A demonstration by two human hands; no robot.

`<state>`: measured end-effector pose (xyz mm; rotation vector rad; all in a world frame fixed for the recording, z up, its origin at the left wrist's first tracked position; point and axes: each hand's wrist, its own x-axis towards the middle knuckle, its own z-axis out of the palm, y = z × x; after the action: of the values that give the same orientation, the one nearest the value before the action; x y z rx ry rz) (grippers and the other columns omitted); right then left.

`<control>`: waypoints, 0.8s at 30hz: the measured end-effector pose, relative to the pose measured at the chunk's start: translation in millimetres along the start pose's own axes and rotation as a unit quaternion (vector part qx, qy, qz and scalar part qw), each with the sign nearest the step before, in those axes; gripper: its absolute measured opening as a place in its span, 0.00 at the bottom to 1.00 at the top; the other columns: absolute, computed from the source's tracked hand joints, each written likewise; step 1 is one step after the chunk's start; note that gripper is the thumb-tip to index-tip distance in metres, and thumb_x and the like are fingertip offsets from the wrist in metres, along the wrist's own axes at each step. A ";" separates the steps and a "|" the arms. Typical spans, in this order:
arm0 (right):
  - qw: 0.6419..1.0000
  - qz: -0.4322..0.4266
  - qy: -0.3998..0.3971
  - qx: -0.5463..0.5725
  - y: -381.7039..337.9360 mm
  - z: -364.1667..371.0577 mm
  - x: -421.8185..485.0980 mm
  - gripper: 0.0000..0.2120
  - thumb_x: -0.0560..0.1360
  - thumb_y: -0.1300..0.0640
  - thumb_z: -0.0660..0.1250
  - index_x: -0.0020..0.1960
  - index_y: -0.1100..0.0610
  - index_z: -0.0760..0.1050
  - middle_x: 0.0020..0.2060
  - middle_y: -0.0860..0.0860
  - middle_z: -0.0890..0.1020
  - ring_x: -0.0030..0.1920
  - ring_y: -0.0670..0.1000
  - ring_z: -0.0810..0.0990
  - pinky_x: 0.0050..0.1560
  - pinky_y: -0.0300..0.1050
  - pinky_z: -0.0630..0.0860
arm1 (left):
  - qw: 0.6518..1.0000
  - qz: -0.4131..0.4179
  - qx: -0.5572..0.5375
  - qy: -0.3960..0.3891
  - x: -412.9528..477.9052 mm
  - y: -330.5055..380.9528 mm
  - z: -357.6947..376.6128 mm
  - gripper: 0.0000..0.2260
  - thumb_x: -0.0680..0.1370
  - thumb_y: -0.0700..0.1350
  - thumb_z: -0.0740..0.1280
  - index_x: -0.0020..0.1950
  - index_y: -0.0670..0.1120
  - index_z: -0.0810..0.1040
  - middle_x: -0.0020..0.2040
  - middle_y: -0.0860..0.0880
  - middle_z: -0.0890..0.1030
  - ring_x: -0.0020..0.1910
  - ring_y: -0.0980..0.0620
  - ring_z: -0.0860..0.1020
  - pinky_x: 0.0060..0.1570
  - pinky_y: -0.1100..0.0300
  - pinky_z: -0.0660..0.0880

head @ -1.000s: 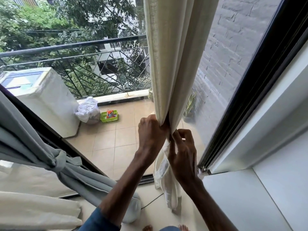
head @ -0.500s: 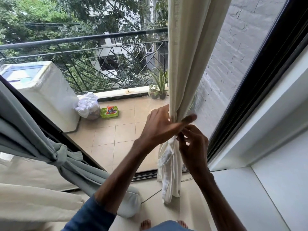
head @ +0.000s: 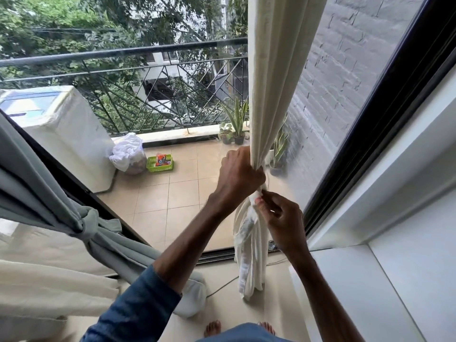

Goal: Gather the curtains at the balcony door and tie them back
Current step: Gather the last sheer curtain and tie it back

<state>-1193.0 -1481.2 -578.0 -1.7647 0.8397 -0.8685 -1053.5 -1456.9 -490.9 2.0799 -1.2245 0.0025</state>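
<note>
A cream curtain [head: 276, 77] hangs from the top of the view beside the right door frame, bunched into a narrow column. My left hand [head: 240, 174] is clenched around the bunch at its waist. My right hand [head: 281, 218] sits just below, fingers pinching the white fabric under the grip. The curtain's lower end [head: 249, 262] hangs loose to the floor. At the left, a grey-green curtain [head: 81, 223] is knotted around itself, with a cream sheer [head: 49, 287] below it.
The black door frame [head: 370, 124] runs diagonally at the right, with a white ledge [head: 345, 292] under it. Out on the tiled balcony stand a white washing machine [head: 64, 134], a plastic bag [head: 128, 154], a green basket [head: 160, 164], potted plants [head: 235, 129] and a railing [head: 123, 54].
My left hand went from an open reach across the curtain to a tight fist around it. My right hand dropped to the fabric just under that grip. The bunch looks narrower.
</note>
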 end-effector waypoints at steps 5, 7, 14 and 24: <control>0.998 0.032 0.013 0.060 1.7 -2.8 1.5 0.05 0.75 0.49 0.74 0.48 0.49 0.83 0.40 0.45 0.87 0.39 0.47 0.87 0.43 0.49 0.84 | 1.000 -0.007 0.003 0.027 1.3 -4.7 1.3 0.07 0.68 0.39 0.67 0.35 0.45 0.69 0.27 0.49 0.70 0.28 0.40 0.71 0.27 0.55 0.67; 0.994 0.046 -0.019 0.097 3.0 -0.1 0.8 0.03 0.79 0.54 0.70 0.48 0.52 0.83 0.39 0.49 0.87 0.40 0.50 0.88 0.44 0.54 0.85 | 0.999 -0.013 0.001 0.037 2.1 -5.9 1.3 0.10 0.67 0.39 0.67 0.33 0.46 0.66 0.26 0.50 0.67 0.28 0.40 0.69 0.29 0.57 0.62; 0.994 0.039 -0.042 0.093 9.6 3.1 6.4 0.17 0.79 0.64 0.67 0.57 0.43 0.81 0.41 0.50 0.88 0.40 0.51 0.87 0.42 0.50 0.84 | 0.999 -0.014 -0.009 0.045 -0.3 -2.9 5.3 0.17 0.67 0.39 0.66 0.31 0.51 0.58 0.25 0.52 0.64 0.26 0.43 0.64 0.26 0.61 0.55; 0.989 0.049 -0.080 0.116 11.8 -15.1 12.7 0.08 0.72 0.47 0.77 0.50 0.47 0.85 0.47 0.45 0.88 0.51 0.44 0.85 0.50 0.42 0.78 | 0.998 -0.025 -0.010 0.049 0.9 -11.0 4.0 0.18 0.72 0.41 0.67 0.30 0.51 0.59 0.25 0.51 0.67 0.27 0.39 0.70 0.28 0.55 0.66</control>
<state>-1201.2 -1502.2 -582.4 -1.5531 0.6853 -0.7180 -1046.0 -1456.6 -499.8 2.0669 -1.1082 0.0685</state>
